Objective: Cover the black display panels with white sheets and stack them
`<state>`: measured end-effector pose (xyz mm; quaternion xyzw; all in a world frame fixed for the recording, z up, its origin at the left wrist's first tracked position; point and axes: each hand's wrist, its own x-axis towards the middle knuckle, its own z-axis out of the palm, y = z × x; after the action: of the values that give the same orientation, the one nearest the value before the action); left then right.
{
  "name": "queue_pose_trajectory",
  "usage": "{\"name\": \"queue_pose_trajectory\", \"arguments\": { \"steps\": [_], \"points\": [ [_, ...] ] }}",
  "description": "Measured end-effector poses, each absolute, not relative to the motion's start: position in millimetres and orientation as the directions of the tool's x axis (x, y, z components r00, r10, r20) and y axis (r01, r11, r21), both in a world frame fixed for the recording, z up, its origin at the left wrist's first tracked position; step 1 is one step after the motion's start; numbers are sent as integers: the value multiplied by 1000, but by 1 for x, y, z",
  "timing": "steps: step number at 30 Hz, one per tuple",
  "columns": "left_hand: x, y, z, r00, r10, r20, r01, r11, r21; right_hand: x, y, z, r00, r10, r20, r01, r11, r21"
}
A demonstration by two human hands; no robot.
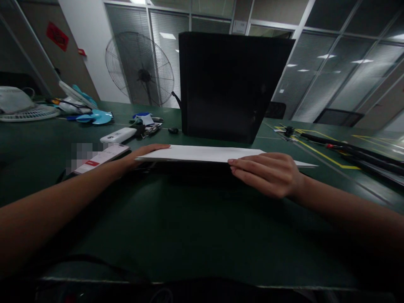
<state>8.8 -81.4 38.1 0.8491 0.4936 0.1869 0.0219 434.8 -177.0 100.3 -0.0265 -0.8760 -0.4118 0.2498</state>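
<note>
White sheets of paper [198, 154] lie nearly level in front of me, seen at a shallow angle, with dark shadow below their near edge. At their left end, my left hand [147, 150] grips the side, its fingers reaching along the far corner. My right hand [268, 173] is closed on the near edge at the right, fingers together and thumb hidden. A pale corner of paper sticks out beyond that hand to the right. How many sheets there are, I cannot tell.
Behind the paper stands a large black box-like case [230, 88] on the green table [189, 235]. To the left lie a white-and-red box [101, 159], a white device [118, 135] and blue fan blades [96, 117]. Long black rods [353, 149] lie at right.
</note>
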Motion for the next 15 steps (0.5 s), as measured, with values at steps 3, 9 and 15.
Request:
{"name": "queue_pose_trajectory", "arguments": {
  "steps": [3,9,15],
  "points": [
    [12,-83,41,480,818,317,816,-549,181,435,-174,96,-870,-144,472,267,668,695],
    [7,-80,43,582,744,329,740,-652,166,422,-178,79,-871,106,480,427,647,631],
    [20,-97,52,593,702,394,783,-617,-79,429,-182,89,-840,318,440,542,521,659]
  ]
}}
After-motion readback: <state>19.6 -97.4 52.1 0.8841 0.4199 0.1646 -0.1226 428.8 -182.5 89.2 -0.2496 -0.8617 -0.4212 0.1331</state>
